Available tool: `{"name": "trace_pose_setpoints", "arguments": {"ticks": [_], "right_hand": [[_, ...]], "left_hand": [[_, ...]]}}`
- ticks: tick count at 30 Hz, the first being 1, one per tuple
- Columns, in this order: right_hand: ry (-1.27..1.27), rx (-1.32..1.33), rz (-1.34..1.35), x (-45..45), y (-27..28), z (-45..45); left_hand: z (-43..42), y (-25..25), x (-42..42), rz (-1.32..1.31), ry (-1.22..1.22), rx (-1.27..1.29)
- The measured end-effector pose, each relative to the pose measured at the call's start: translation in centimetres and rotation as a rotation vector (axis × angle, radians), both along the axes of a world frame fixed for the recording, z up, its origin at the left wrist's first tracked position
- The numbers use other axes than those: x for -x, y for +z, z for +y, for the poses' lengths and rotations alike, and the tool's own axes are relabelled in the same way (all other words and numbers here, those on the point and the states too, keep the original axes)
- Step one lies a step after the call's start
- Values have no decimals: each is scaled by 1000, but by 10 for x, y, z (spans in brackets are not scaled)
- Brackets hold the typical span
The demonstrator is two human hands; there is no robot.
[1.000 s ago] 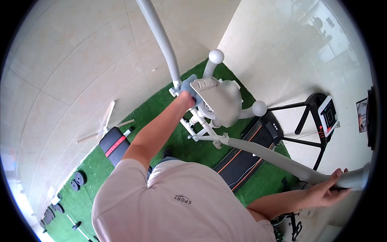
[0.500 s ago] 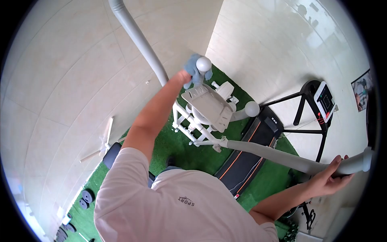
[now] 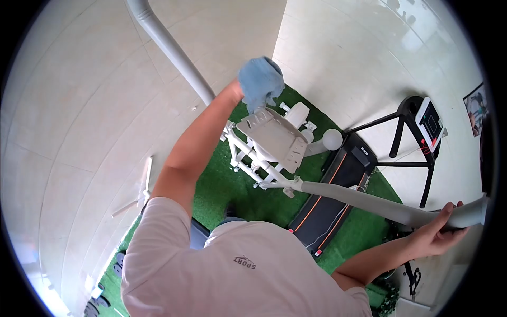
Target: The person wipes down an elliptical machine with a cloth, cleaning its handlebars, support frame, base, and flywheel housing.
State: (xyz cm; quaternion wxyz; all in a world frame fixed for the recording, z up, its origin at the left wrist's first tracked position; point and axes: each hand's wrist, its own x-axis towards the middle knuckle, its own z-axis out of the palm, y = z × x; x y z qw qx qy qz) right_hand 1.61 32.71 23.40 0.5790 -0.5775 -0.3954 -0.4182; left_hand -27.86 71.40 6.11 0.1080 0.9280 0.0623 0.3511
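Note:
A blue cloth covers my left hand, whose fingers are hidden beneath it. Cloth and hand lie over the far ball-ended post of a white exercise machine, and the ball there is covered. My right hand is wrapped round the grey padded end of the long handle arm at the right. Between the hands is the machine's beige footplate. A second white ball end shows to its right. Another long grey arm rises at the upper left.
A treadmill with a lit console stands to the right on green turf. Weight plates lie at the lower left. Tiled walls rise on both sides, and a picture hangs far right.
My left hand and the cloth have moved from beside the footplate up onto the far ball-ended post, now covering its ball. My right hand keeps its hold. The view has shifted.

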Motion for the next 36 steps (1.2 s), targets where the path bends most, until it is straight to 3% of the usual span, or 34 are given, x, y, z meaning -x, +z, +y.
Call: {"name": "trace_pose_setpoints", "arguments": {"ticks": [2,3,5,8,12,14,16,17,19,20,22,23,24,27,28,29,30,32,36], "right_hand": [[-1,3,-10,-6,0,-2],[27,0,-26,-8,-1,-4],[62,-5,-44,-10,-1,-4],[93,-30,-7,-11,-2,-3],[96,-27,-9,-11,-3,-3],[101,-26,-3,-9,-2,-3],[58,33,-43,-10,-2,-5],[52,38,-42,-10,-2,-6],[67,20,-24,-9,-2,-4],[67,22,-26,-9,-1,-4],[23,52,-25,-7,0,-6],[21,56,-25,-7,-1,-6],[42,45,-21,-6,-1,-6],[16,58,-29,-8,2,-5],[-19,92,-44,-7,1,-7],[-21,103,-44,-6,0,-9],[-7,81,-35,-6,-1,-8],[16,48,-39,-7,0,-3],[6,58,-53,-9,0,-7]], "left_hand": [[10,-17,-13,-293,-458,837],[17,-36,-14,-288,-465,839],[30,-75,-7,-353,-321,1336],[5,-96,-10,-462,-34,1204],[-51,-97,-16,-375,318,933],[-63,-104,-16,-353,375,915],[-65,-122,-14,-895,-26,1628],[-53,-119,-9,-890,-28,1635],[-20,-111,1,-452,4,1076],[-28,-82,-1,-453,3,1078],[-51,-3,-5,-85,304,842],[-12,-71,-7,-540,10,895],[-9,-81,-10,-540,9,897],[-2,-91,-17,-486,423,197],[3,-112,-20,-480,418,208],[12,-147,-24,-470,421,436],[6,-149,-25,-463,424,660],[-1,-145,-23,-320,438,623],[-9,-152,-22,-349,276,830]]}}
